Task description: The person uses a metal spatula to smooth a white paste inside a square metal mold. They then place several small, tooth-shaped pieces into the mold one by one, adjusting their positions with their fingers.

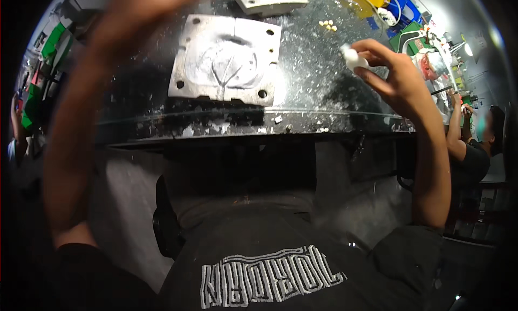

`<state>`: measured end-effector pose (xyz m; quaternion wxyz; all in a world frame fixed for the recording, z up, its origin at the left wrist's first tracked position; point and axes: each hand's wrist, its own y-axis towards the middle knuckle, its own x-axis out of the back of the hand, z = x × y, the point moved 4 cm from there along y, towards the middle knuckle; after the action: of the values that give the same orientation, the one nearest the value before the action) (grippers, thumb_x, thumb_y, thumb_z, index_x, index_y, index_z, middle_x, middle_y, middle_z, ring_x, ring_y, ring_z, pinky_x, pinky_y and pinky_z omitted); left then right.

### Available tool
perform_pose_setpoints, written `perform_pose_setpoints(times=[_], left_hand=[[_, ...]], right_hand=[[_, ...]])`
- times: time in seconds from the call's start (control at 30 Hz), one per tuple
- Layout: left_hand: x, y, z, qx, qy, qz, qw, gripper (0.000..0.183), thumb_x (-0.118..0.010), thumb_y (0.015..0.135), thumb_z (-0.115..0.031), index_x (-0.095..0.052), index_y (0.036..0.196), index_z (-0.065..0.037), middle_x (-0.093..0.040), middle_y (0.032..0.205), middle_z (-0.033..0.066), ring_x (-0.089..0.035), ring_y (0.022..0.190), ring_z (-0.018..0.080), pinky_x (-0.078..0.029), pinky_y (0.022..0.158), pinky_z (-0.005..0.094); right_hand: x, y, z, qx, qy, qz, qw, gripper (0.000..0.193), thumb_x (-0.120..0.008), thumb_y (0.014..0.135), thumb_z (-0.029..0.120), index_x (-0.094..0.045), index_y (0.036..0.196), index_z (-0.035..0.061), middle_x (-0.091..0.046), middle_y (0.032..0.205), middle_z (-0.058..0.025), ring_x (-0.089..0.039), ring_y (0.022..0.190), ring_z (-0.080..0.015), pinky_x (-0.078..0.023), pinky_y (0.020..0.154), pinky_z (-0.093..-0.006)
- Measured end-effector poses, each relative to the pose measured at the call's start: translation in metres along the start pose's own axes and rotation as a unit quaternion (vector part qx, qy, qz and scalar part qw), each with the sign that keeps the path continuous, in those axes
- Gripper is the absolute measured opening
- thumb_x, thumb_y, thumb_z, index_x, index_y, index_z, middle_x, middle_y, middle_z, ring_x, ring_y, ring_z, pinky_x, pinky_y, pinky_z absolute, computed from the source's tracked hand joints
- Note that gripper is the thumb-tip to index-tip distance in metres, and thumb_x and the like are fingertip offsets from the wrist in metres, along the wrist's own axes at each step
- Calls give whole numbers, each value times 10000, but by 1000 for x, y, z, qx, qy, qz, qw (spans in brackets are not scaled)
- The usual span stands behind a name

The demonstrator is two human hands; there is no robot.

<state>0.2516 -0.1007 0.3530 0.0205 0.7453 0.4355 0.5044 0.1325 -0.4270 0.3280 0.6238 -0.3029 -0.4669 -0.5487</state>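
- Your plate [221, 65]: bare metal, shinier inside, duller towards the edges
- Your table [307, 76]: glossy, rough with flaky specks
- Your shirt [259, 230]: matt cloth (a soft look)
- The blue bin [406, 7]: smooth plastic

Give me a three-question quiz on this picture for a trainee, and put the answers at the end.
1. What does the right hand hold? A: a blue cup. B: a small white object. C: a hammer.
2. True or false: the nearer metal plate lies left of the pale yellow pieces.
3. Fill in: the nearer metal plate has a hole near each of its ___ corners.
Key: 1. B; 2. True; 3. four.
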Motion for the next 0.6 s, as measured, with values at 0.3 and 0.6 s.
perform_pose_setpoints(times=[0.3,0.6], left_hand=[[-57,26,91,86,-282,170,940,620,-531,1002,-605,-754,1179,-54,-682,1012,62,-587,976,155,-489,925,305],[-44,-8,84,165,-246,153,943,401,-632,1064,-381,-709,919,-15,-592,792,-63,-495,774,43,-407,682,234]], right_hand=[[-7,97,-171,-184,192,-259,929,313,-848,885,162,-734,1136,13,-754,943,-38,-678,805,-122,-547,725,-304],[6,88,-85,-169,-42,-377,910,620,-845,864,322,-640,1379,44,-691,1304,-187,-722,1093,-309,-574,919,-412]])
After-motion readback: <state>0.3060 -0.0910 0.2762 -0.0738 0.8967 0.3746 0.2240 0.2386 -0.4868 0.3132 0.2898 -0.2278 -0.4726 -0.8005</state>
